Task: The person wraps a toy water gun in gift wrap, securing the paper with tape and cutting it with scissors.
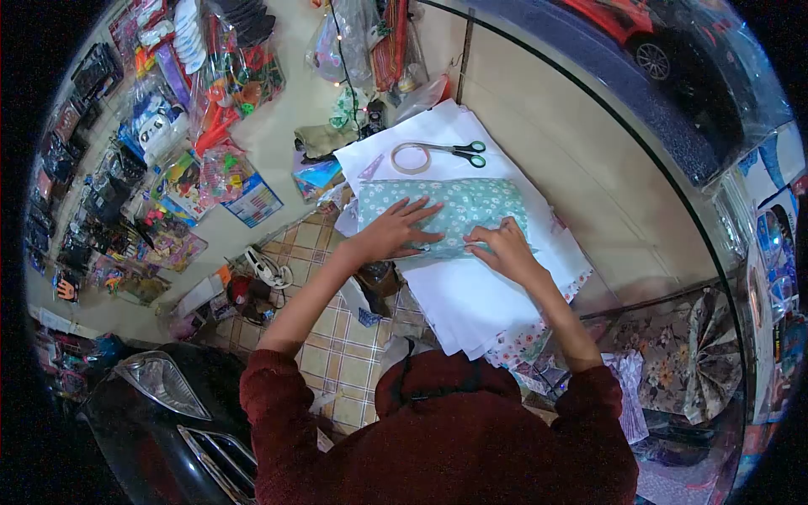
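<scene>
A soft-looking parcel in light green wrapping paper with white flowers (471,200) lies on a stack of large white sheets (471,311). My left hand (396,231) rests flat on the parcel's left part, fingers spread. Near its right front edge, my right hand (505,251) has bent fingers, with thumb and index finger close together on the wrapping paper; any small piece between them is too fine to make out. Behind the parcel lie a roll of tape (411,158) and scissors with black and green handles (471,153).
A glass-edged counter (589,168) curves along the right, with a boxed red toy car (619,21) at top right. Packaged toys (160,126) hang on the left wall. A black ride-on car (160,421) stands at lower left on the tiled floor (337,345).
</scene>
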The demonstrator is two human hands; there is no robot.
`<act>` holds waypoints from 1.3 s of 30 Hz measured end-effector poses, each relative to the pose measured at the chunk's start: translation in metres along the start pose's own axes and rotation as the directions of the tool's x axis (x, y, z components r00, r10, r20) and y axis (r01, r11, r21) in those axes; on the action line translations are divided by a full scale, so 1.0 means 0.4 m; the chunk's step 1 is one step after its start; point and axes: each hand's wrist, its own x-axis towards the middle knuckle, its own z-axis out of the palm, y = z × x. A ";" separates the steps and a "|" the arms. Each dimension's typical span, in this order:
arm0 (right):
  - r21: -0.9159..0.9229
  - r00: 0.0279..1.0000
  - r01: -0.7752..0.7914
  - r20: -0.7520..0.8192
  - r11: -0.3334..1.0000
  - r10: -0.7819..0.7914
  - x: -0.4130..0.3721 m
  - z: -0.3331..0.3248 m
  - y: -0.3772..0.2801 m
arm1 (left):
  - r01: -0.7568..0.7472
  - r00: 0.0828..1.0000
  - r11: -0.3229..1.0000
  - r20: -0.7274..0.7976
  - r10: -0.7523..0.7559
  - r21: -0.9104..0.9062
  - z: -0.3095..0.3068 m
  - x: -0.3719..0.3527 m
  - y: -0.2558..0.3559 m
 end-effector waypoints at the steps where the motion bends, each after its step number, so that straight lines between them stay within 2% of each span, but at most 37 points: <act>1: 0.028 1.000 -0.010 -0.009 1.000 0.010 0.002 -0.004 0.001 | -0.005 1.000 0.999 -0.013 0.005 -0.050 0.000 -0.011 -0.008; 3: 0.087 0.999 -0.026 -0.026 0.996 0.028 0.011 -0.010 -0.001 | -0.014 0.999 0.989 -0.037 0.009 -0.148 0.003 -0.048 -0.020; 6: 0.151 0.995 -0.004 -0.097 0.989 0.019 0.015 0.002 0.004 | 0.080 0.992 0.965 -0.076 -0.102 -0.249 0.002 -0.103 -0.001; 9: 0.157 0.998 -0.059 -0.016 0.986 0.063 0.024 0.001 0.002 | 0.148 0.977 0.849 -0.057 -0.205 -0.508 0.003 -0.137 -0.001; 12: 0.182 0.998 -0.061 -0.010 0.981 0.064 0.026 0.000 0.008 | 0.174 0.951 0.797 -0.112 -0.289 -0.579 -0.011 -0.177 0.013; 15: 0.187 0.998 -0.059 -0.005 0.981 0.061 0.030 -0.004 0.009 | 0.249 0.761 0.733 -0.340 -0.552 -0.632 0.070 -0.234 0.007; 16: 0.197 0.998 -0.068 -0.004 0.978 0.070 0.034 -0.004 0.007 | 0.183 0.620 0.647 -0.424 -0.661 -0.740 0.101 -0.238 0.018; 19: 0.211 0.996 -0.090 0.024 0.973 0.087 0.036 -0.011 0.004 | -0.096 0.436 0.393 -0.393 -0.810 -0.915 0.170 -0.230 0.036; 20: 0.208 0.996 -0.087 0.051 0.974 0.078 0.041 -0.015 0.006 | -0.111 0.430 0.309 -0.326 -0.842 -0.945 0.189 -0.233 0.050; 23: 0.221 0.996 -0.044 0.091 0.974 0.025 0.055 -0.026 0.011 | -0.161 0.272 0.118 -0.159 -0.949 -0.980 0.202 -0.203 0.087; 24: 0.228 0.995 -0.024 0.095 0.973 0.002 0.061 -0.029 0.015 | -0.169 0.233 0.189 -0.225 -0.946 -0.967 0.206 -0.192 0.093; 27: 0.208 0.995 0.092 0.012 0.974 -0.097 0.076 -0.031 0.027 | -0.174 0.166 0.245 -0.274 -0.947 -0.954 0.210 -0.176 0.106; 30: 0.273 0.988 0.149 0.003 0.950 -0.155 0.099 -0.016 0.062 | -0.182 0.102 0.287 -0.308 -0.946 -0.941 0.206 -0.164 0.115; 33: 0.410 0.987 0.074 0.098 0.909 -0.124 0.116 -0.004 0.083 | -0.176 0.101 0.283 -0.303 -0.947 -0.943 0.201 -0.166 0.120; 36: 0.278 0.983 0.025 0.166 0.960 -0.073 0.121 -0.012 0.078 | -0.131 0.106 0.302 -0.317 -0.943 -0.944 0.200 -0.167 0.117; 39: 0.249 0.978 0.032 0.194 0.968 -0.082 0.131 -0.029 0.069 | -0.034 0.108 0.320 -0.322 -0.941 -0.947 0.211 -0.172 0.109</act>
